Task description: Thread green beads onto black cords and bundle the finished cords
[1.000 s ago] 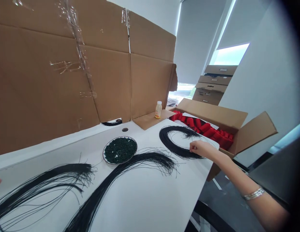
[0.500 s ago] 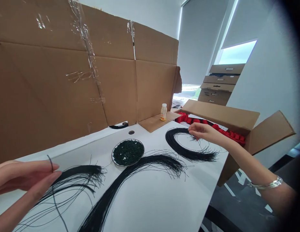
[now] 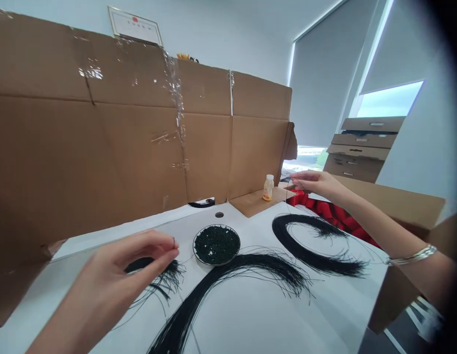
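Observation:
My left hand (image 3: 128,275) pinches a thin black strand between thumb and fingertips, above the left bundle of black strands (image 3: 172,275). Over the back right of the table, my right hand (image 3: 313,183) also pinches a thin dark strand, which hangs from its fingertips. Between the hands sits a round dish (image 3: 216,244) of small dark green pieces. A long bundle of black strands (image 3: 199,290) curves past the dish from the front edge of the view. Below my right hand lies a coiled black bundle (image 3: 287,236).
A small bottle with a white cap (image 3: 268,188) stands on a cardboard flap (image 3: 246,204) at the back. Tall cardboard (image 3: 140,157) walls the table's far side. An open box (image 3: 398,196) at the right holds red items (image 3: 333,211).
The view has shifted, so the table appears lower and further right. My left hand has moved inward, closer to the dish. My right hand has risen away from the coiled bundle with a strand.

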Motion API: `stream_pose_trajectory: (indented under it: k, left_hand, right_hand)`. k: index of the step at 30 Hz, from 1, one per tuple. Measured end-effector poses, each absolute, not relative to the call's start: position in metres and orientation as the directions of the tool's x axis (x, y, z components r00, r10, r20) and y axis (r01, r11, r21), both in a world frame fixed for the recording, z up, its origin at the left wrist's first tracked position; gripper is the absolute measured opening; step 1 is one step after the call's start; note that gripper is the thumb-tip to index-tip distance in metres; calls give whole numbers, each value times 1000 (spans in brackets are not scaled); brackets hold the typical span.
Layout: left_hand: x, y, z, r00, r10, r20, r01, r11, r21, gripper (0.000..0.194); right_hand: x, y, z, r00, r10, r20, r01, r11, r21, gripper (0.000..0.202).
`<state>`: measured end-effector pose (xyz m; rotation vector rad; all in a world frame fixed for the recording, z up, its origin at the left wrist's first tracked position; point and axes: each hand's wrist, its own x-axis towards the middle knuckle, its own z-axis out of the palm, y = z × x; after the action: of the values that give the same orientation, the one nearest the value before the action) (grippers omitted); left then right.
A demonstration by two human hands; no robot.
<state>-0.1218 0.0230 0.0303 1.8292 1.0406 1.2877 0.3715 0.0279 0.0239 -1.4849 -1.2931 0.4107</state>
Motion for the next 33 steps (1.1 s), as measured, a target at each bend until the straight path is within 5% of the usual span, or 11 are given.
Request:
stream_pose_trajectory:
  k: [3,8,11,17,21,33]
  left_hand:
    - [-109,17,33,292,897,333,295,-416,860,23]
    - [-99,9,34,126,940,316,134,-332,934,25]
    - [-91,10,32,33,934,355,25,-355,934,22]
    - [-77,20,20,103,921,374,-53,-371,927,16]
    - [-74,26,12,49,939,341,-72,-337,939,15]
    - [-64,28,5,-67,916,395,-126,-400,908,10]
  right_hand:
    - [368,36,70,403,772,492,537,236,-810,14]
    - [359,36,157,454,501,737,618,419,-665,18]
    - [339,32,170,392,465,794,597,528,-604,22]
    - [240,14,88,72,748,659,493,548,-676,27]
    - [169,6,33,-193,800,568,306,599,-740,27]
    - [118,23,-13,-201,896,397,-70,391,-918,34]
